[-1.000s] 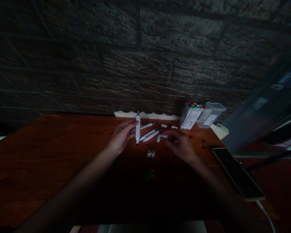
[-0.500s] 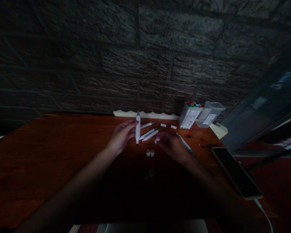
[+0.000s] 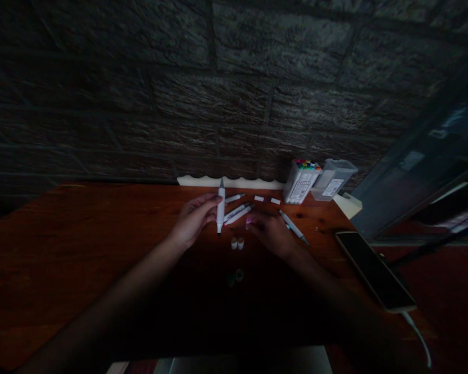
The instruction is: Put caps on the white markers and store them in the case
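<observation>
Between the thumb and fingers of my left hand stands a white double-ended marker, upright, with both dark tips bare. My right hand pinches a small pink-and-white marker cap. Several uncapped white markers lie on the table between my hands, and another marker rests just beyond my right hand. Two loose caps with tan ends stand in front of my hands. Nearer to me, two more caps are dim in shadow. Two white caps lie farther back.
A clear case of colourful markers stands at the back right beside a clear plastic case. A phone with a white cable lies at the right edge of the wooden table. A stone wall rises behind.
My right hand, with the pink-and-white cap, has shifted slightly and turned. My left hand still holds the marker upright. The whole view has moved a little.
</observation>
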`<state>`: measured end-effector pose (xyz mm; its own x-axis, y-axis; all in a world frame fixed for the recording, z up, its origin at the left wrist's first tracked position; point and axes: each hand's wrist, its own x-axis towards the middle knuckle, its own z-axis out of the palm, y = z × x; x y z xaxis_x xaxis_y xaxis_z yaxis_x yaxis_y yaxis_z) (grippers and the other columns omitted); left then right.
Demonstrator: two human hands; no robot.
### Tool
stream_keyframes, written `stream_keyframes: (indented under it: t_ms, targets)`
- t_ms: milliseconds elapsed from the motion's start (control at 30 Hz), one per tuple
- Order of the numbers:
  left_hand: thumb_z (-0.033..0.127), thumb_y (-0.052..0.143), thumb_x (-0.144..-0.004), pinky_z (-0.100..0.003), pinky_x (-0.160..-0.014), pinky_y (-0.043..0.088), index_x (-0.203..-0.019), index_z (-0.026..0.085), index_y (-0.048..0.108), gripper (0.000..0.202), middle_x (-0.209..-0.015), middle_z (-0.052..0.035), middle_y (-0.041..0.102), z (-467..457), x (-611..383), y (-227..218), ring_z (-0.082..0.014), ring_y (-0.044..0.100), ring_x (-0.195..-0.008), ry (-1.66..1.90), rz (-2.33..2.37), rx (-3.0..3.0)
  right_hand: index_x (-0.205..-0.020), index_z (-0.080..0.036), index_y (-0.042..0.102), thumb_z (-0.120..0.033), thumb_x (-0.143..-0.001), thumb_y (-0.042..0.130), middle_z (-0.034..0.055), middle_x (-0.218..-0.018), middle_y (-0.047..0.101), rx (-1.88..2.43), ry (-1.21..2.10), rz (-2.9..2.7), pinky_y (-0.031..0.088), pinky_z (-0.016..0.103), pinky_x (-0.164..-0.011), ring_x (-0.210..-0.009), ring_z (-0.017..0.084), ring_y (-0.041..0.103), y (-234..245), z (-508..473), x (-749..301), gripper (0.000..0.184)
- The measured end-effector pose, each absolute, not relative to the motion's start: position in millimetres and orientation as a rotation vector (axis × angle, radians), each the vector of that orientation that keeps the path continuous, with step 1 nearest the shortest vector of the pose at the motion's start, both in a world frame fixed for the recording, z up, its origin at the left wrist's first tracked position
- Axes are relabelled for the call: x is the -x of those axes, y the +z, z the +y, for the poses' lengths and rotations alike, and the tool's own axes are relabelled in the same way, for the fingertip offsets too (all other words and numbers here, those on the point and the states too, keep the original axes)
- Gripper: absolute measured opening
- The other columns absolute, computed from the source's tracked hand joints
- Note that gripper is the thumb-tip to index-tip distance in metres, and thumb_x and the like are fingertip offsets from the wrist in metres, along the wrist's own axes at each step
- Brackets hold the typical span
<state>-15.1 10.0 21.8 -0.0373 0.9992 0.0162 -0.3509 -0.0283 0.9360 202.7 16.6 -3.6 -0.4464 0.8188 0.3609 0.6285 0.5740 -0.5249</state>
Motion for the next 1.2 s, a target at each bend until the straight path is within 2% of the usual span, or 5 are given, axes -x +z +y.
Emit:
stream_keyframes:
  t_ms: [300,600,933,1200]
  targets:
    - [0.031,0.076,-0.072,-0.02,-0.058,0.048,-0.09,0.018,0.072,0.023,-0.077,-0.0001,0.07,9.0,10.9,13.3,-0.0096,0.061,-0.064,1.302,0.986,-1.073,-0.103,-0.026,0.069,-0.024,-0.09,0.056,0.0019,-0.097,0.074,1.219,0.442,-2.234,0.05,0.028,-0.078,-0.085,0.017,0.069,1.2,13.8,-199.8,0.018]
    - [0.032,0.074,-0.073,-0.021,-0.06,0.05,-0.095,0.018,0.072,0.026,-0.083,-0.0027,0.07,4.2,4.9,13.6,-0.0124,0.061,-0.071,1.22,1.05,-1.203,-0.102,-0.023,0.068,-0.021,-0.091,0.054,0.0026,-0.099,0.074,1.146,0.467,-2.241,0.05,0.028,-0.08,-0.085,0.017,0.069,1.4,13.5,-198.9,0.018]
    - [0.031,0.076,-0.07,-0.02,-0.059,0.05,-0.091,0.018,0.073,0.025,-0.082,-0.0023,0.07,3.9,7.0,17.7,-0.0115,0.062,-0.07,1.265,1.075,-1.15,-0.108,-0.023,0.065,-0.025,-0.091,0.055,0.0018,-0.092,0.074,1.104,0.514,-2.23,0.051,0.026,-0.071,-0.079,0.015,0.069,6.8,7.5,-204.3,0.02]
    - [0.03,0.077,-0.069,-0.02,-0.059,0.05,-0.093,0.017,0.072,0.027,-0.084,-0.0023,0.071,3.7,7.9,18.2,-0.0114,0.062,-0.069,1.268,1.073,-1.149,-0.11,-0.023,0.066,-0.027,-0.089,0.057,0.0022,-0.092,0.075,1.153,0.492,-2.145,0.052,0.029,-0.071,-0.078,0.017,0.07,10.0,16.2,-223.2,0.023]
